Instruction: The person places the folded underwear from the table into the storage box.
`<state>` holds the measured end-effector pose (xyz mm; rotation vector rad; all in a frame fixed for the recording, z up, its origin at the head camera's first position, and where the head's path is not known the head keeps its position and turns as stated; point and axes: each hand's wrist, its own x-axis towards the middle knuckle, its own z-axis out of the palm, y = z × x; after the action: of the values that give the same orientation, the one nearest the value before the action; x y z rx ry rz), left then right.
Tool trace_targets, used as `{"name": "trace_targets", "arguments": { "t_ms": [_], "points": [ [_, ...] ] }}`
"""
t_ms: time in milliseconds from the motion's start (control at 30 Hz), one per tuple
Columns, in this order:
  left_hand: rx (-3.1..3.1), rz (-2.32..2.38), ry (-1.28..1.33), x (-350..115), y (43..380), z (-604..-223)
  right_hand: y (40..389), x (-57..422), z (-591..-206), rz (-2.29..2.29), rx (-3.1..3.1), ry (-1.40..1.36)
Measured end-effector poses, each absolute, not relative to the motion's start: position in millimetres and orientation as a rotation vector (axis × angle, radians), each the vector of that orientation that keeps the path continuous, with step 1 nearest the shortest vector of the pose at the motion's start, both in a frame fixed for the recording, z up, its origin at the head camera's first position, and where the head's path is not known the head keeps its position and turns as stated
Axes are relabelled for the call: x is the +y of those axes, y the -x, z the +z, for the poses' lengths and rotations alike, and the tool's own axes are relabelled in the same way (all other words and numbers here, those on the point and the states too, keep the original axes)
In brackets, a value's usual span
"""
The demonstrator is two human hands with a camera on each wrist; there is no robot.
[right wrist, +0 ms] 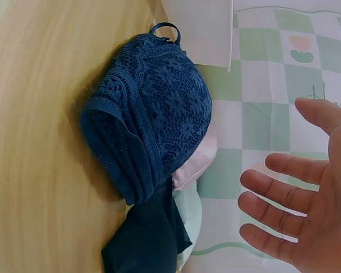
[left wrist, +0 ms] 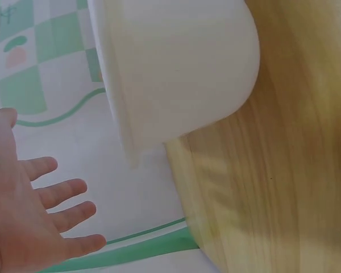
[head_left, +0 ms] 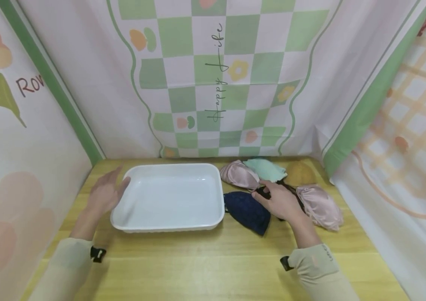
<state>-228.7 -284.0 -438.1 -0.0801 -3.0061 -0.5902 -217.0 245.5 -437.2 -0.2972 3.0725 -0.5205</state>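
My left hand (head_left: pixel 104 194) hovers at the left rim of a white rectangular tray (head_left: pixel 168 196), fingers spread and nothing in them. In the left wrist view, its palm (left wrist: pixel 23 210) shows beside the outside wall of the tray (left wrist: pixel 182 68). Over a group of folded bras is my right hand (head_left: pixel 282 201), its fingers extended and its palm bare in the right wrist view. Nearest to it lies a navy lace bra (head_left: pixel 248 211), close against the tray's right side. A black piece of fabric (right wrist: pixel 145 227) lies beside the navy bra, partly hidden under the hand in the head view.
Behind the navy bra are a pink satin bra (head_left: pixel 239 174) and a mint green one (head_left: pixel 265 168). A mustard piece (head_left: pixel 300 173) sits in the back right corner, with another pink satin bra (head_left: pixel 318 205) in front. Printed curtains (head_left: pixel 213 96) enclose the wooden table (head_left: pixel 198 267).
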Motion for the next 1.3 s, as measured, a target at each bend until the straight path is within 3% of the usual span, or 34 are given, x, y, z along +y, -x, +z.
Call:
{"name": "trace_targets", "arguments": {
  "t_ms": [1300],
  "points": [
    [-3.089, -0.597, 0.080, -289.3, 228.5, -462.2, 208.6, 239.8, -448.2, -0.544, 3.049, 0.293]
  ]
}}
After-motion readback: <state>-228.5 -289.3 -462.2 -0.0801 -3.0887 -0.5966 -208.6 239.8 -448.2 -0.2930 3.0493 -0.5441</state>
